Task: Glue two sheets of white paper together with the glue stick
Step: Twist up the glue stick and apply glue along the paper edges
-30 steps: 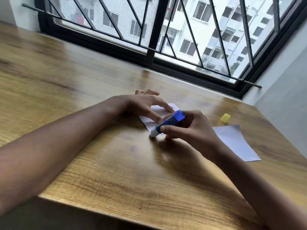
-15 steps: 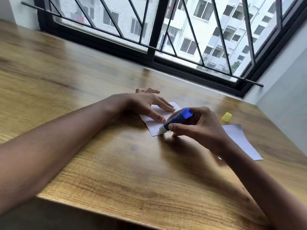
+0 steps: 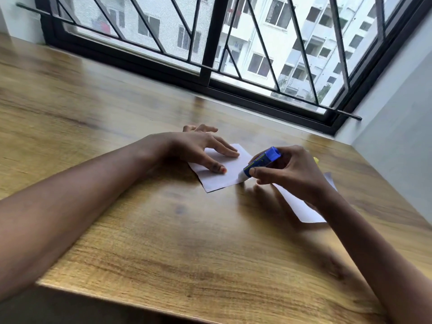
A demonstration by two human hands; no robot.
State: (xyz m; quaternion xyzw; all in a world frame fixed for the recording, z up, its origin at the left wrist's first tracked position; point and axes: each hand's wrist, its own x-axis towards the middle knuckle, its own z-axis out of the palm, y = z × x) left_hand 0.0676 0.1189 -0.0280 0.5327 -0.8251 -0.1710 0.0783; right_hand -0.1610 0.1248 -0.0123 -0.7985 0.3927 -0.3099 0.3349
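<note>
On the wooden table (image 3: 163,230), the left hand (image 3: 194,148) is lying spread open with nothing in its grasp, its thumb and forefinger pressing flat on a small white sheet (image 3: 222,176) and pinning it down; the hand is covering the sheet's far left part, and the other fingers are showing only as tips beyond the knuckles. The right hand (image 3: 289,174) is closing around a blue glue stick (image 3: 260,163), thumb below and fingers curled over its upper end, and is holding it tilted so that the pale tip is pointing down toward the near right corner of the sheet. The tip is sitting right at that edge, though whether it is actually touching the paper is hard to judge. The print on the stick's barrel is too small to read. A second white sheet (image 3: 301,206) is lying to the right, largely hidden under the right hand and forearm, with only a strip and one far corner showing. A small yellow object (image 3: 316,160) is peeking out just behind the right hand; too little of it is showing to tell what it is. Beyond the table, a barred window (image 3: 233,43) is looking out on an apartment block. Both forearms are running out of view at the bottom corners.
</note>
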